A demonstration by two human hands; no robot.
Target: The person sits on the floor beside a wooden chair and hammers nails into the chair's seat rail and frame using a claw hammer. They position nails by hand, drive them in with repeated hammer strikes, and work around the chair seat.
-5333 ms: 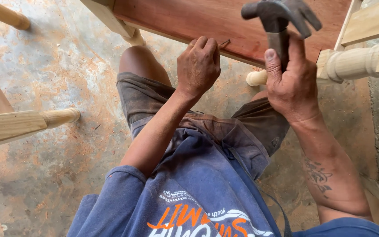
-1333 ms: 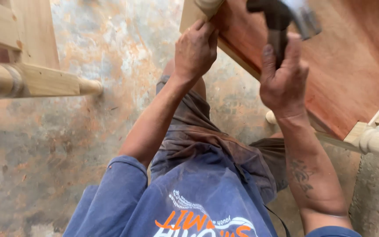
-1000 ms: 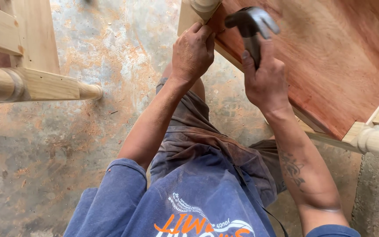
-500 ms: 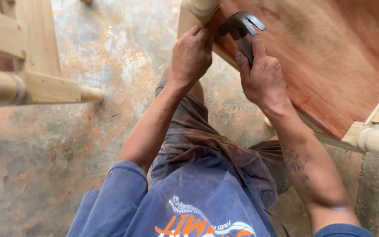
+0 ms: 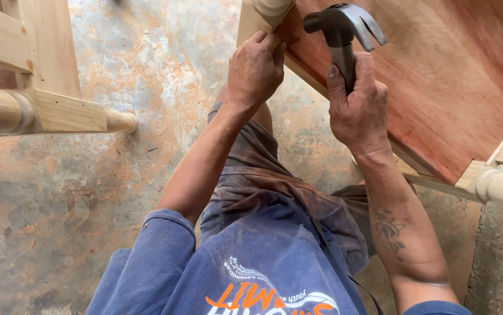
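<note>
Right hand [image 5: 357,111] fingers wrapped tight round the hammer [image 5: 344,29] handle, just under the head, raised over the reddish panel [image 5: 438,87]. Top-heavy, rigid steel; likely better swung from lower down. Left hand [image 5: 254,70] fingers pinched closed at the panel edge, contents hidden. One hammer, one panel, three turned legs.

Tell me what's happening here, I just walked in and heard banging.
A person is working on a piece of wooden furniture. The right hand grips a claw hammer by its handle, head raised just off the reddish-brown panel. The left hand pinches something small against the panel's edge beside a pale turned leg; what it holds is too small to tell. Another turned wooden frame piece stands to the left, over a concrete floor dusted with sawdust.
</note>
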